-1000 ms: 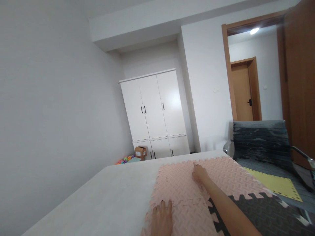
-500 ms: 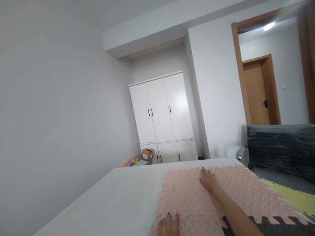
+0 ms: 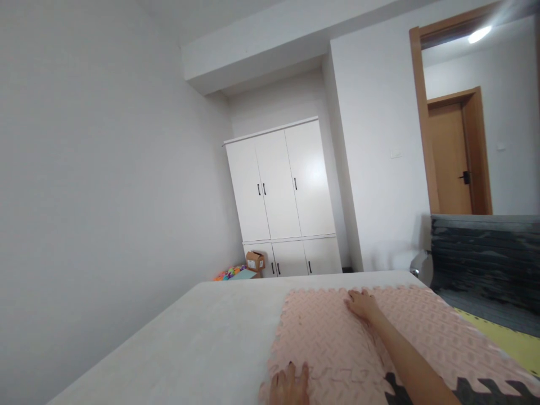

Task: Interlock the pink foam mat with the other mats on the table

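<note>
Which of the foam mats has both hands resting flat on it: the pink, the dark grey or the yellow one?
The pink mat. The left hand and right hand lie on it; the dark grey mat and yellow mat are untouched.

Pink foam mats (image 3: 337,337): interlocking puzzle tiles with embossed tread pattern and toothed edges, lying flat on the grey bed surface (image 3: 211,349), toward its right side and reaching close to its far edge. Seam between two pink tiles runs front to back. Dark grey tile (image 3: 485,391) joined at the near right, teeth meshed with the pink.
</note>
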A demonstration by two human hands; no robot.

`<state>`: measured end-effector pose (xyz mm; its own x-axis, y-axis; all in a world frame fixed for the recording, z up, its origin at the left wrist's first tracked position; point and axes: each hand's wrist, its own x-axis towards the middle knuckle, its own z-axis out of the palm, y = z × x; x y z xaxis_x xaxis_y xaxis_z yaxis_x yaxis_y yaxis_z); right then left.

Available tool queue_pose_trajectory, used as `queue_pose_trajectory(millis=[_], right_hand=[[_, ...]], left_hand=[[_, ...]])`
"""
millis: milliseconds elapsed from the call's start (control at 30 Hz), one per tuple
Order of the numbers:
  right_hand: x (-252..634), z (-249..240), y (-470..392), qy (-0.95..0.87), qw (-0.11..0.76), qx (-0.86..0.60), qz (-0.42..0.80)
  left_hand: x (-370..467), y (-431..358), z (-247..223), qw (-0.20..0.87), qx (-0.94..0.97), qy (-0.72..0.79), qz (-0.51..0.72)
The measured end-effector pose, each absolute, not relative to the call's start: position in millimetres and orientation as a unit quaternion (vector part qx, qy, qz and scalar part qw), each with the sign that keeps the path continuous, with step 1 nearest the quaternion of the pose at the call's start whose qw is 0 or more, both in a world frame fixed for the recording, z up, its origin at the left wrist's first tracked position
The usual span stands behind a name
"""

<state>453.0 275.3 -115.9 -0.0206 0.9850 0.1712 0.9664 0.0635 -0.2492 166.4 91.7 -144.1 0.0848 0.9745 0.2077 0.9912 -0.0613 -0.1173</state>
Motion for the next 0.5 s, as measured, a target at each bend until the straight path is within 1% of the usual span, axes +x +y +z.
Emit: queue_pose_trajectory(millis=[167,233,300,367,500], right_hand=[[517.3,-105.2,234.2,-0.717,0.151,-0.679,0.054],[561.2,-103.3,205.3,-0.698,0.153,-0.698,0.048],[608.7,-104.5,171.6,-0.670,0.152,-0.726,0.041],[651.6,-109.2,138.2,-0.638,0.145,-0.756,0.039],[700.4,-127.5,93.8,-0.575,0.144,-0.804,0.051]], left_hand=[[166.3,70.3,-119.7,0.073,-0.751,-0.653,-0.059],[165.9,61.8,-115.1,0.094,-0.746,-0.654,-0.080],[166.3,54.5,-112.2,0.141,-0.721,-0.671,-0.101],[167.9,48.8,-108.9,0.169,-0.690,-0.698,-0.096],[171.5,43.2,-100.4,0.141,-0.670,-0.727,-0.054]])
